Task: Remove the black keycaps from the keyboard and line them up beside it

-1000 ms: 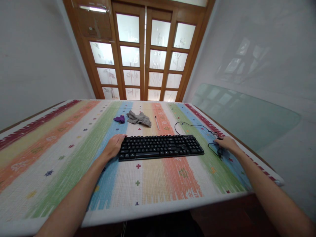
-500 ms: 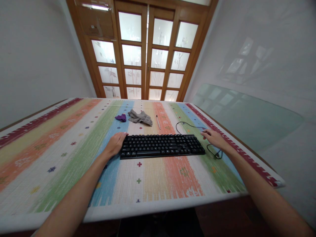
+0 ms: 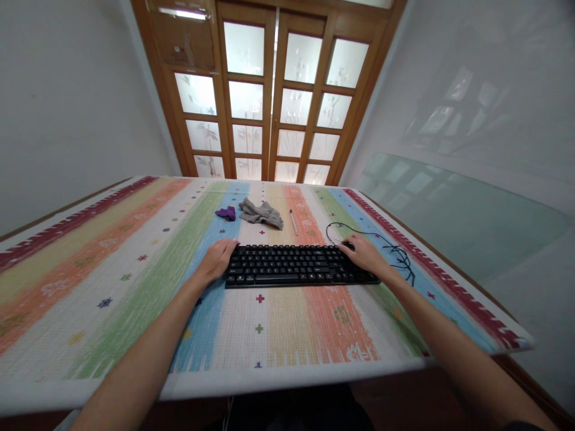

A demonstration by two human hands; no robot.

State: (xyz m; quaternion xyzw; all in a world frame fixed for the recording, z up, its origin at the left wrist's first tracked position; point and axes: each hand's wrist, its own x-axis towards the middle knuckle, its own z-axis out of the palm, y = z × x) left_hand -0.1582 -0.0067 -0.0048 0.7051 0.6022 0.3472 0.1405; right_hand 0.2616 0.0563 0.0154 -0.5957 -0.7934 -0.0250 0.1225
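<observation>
1. Here, the bare left hand (image 3: 220, 257) touches the left end of the long black plastic keyboard (image 3: 283, 266), its fingertips at the far corner; whether it grips, I cannot tell.
2. The bare right hand (image 3: 363, 254) lies over the keyboard's right end, hiding many number-pad keys; its fingers' hold is unclear too.
3. A thin black cable (image 3: 398, 254) loops behind the right hand and bunches to its right, its end hard to make out.
4. Beyond the keyboard lie a slim, pale, dark-tipped stick (image 3: 293, 222), a crumpled grey cloth (image 3: 261, 213) and a small purple cloth (image 3: 227, 213).
5. All rest on the counter (image 3: 135, 287) under its striped multicoloured cover, cut off at left.
</observation>
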